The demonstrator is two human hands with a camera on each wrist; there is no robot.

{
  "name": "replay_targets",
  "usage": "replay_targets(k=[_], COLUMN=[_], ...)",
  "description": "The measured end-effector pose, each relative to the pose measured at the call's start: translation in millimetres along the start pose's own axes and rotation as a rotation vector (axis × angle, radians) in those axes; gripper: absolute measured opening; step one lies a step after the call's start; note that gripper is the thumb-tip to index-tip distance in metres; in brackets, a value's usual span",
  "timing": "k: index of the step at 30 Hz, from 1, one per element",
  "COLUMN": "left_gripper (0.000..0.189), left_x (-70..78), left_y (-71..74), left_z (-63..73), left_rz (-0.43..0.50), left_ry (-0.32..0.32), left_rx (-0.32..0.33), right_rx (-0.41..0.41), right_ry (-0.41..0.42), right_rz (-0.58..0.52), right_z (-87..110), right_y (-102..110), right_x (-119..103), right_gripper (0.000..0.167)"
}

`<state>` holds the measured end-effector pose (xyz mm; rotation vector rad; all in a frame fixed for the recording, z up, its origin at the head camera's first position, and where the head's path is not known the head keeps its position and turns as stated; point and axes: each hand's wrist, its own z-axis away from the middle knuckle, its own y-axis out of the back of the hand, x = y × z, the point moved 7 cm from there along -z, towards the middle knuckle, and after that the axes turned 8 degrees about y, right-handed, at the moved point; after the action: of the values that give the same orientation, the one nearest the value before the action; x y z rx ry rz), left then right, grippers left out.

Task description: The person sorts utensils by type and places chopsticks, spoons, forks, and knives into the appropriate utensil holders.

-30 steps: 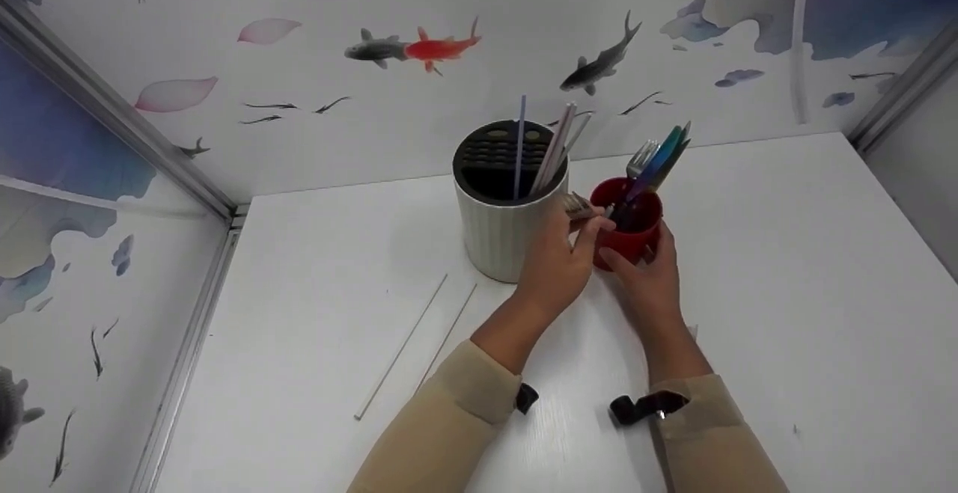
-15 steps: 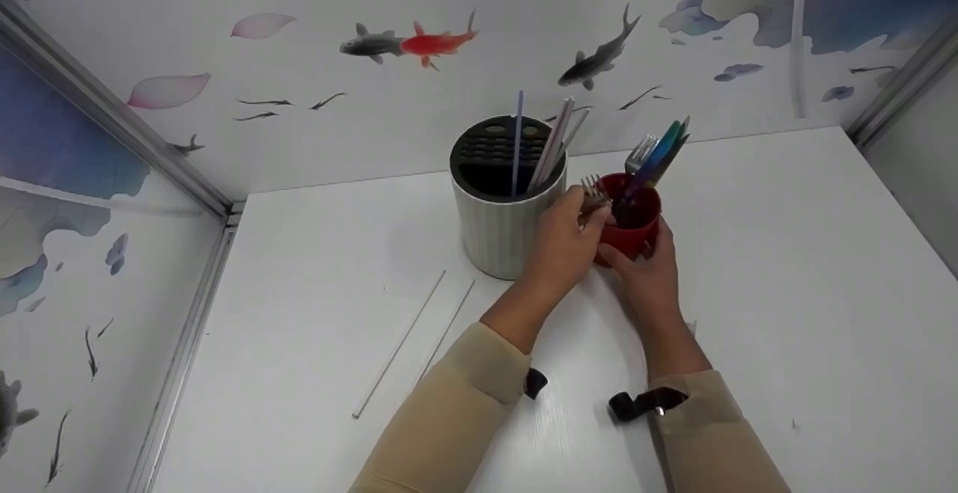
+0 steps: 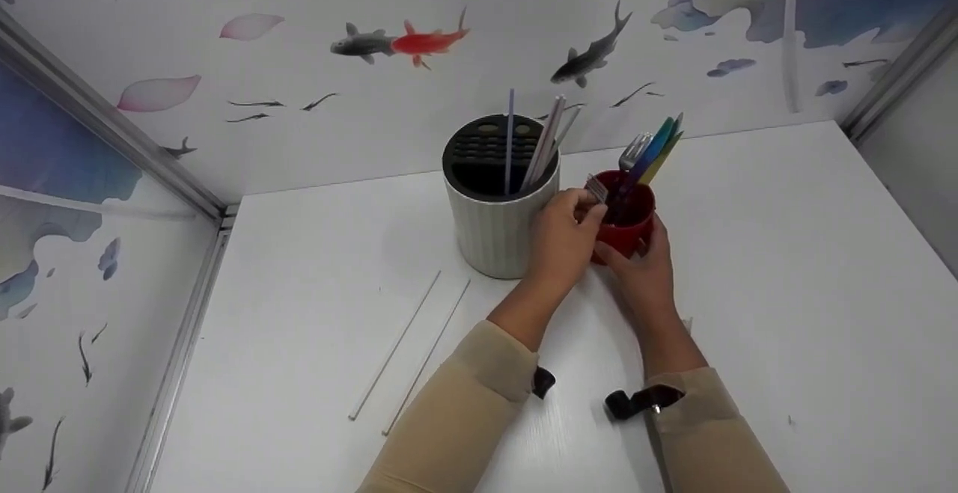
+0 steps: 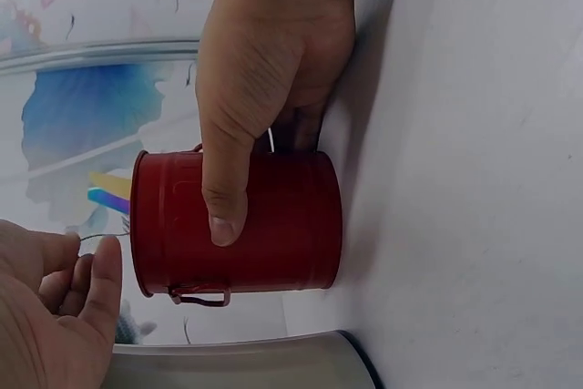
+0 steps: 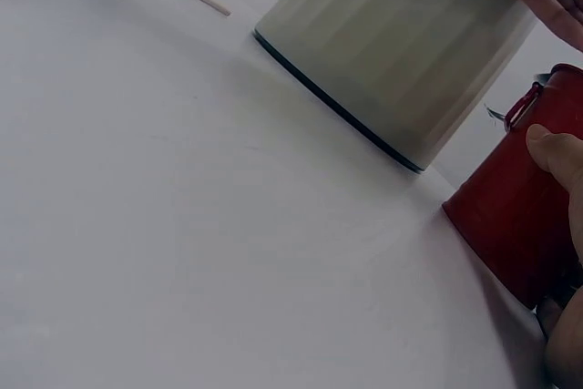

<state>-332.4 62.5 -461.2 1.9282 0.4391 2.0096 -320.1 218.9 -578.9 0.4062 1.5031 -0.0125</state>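
Observation:
My left hand (image 3: 561,239) pinches a silver fork (image 3: 597,188) by the rim of a small red bucket (image 3: 620,240), tines upward; its lower part is hidden by the fingers and the bucket. From the right side, my right hand (image 3: 647,276) grips the bucket, which stands on the table. In the left wrist view the right thumb (image 4: 225,211) lies along the bucket's wall, above a small red wire handle (image 4: 202,297). Another fork (image 3: 634,150) and several coloured utensils (image 3: 657,150) in blue, purple and yellow lean out of the bucket.
Left of the bucket stands a ribbed pale holder (image 3: 490,235) with a slotted black top (image 3: 486,152). Several straws or sticks (image 3: 548,141) poke up from it. Two thin sticks (image 3: 397,343) lie on the white table (image 3: 299,343). A patterned wall rises behind.
The fork in my left hand has swung from lying leftward to tines up, at the bucket's rim. My left hand has shifted slightly. The right hand keeps its grip on the bucket.

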Motion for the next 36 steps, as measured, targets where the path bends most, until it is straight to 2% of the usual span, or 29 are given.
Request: replay_targets(k=[4,15,22,30,36], left_gripper=[0.015,0.013,0.013,0.016,0.020], left_x=[-5.8,-16.3,-22.3,-25.9,-31.4], left_y=[-0.7,0.4,-0.5,2.9,11.7], left_z=[1.0,3.7,8.2,18.8,31.0], left_rz=[-0.016,-0.037,-0.038,-0.037,-0.036], left_ry=[0.022,0.022,0.055,0.046,0.034], left_rx=[-0.010,-0.029,-0.055,-0.064,-0.055], right_rx=[-0.001,-0.002,0.000,0.001,-0.003], right_ry=[0.011,0.058,0.056,0.026,0.013], right_rz=[-0.003,-0.049,-0.037,-0.009,-0.015], right_z=[-1.1,-1.3,-0.8,0.7,2.8], right_y=[-0.2,-4.0,-3.3,-1.7,0.1], right_x=[-2.0,-3.7,-2.8,1.0,-2.2], right_gripper=[0.116,0.110,0.112,0.116,0.115])
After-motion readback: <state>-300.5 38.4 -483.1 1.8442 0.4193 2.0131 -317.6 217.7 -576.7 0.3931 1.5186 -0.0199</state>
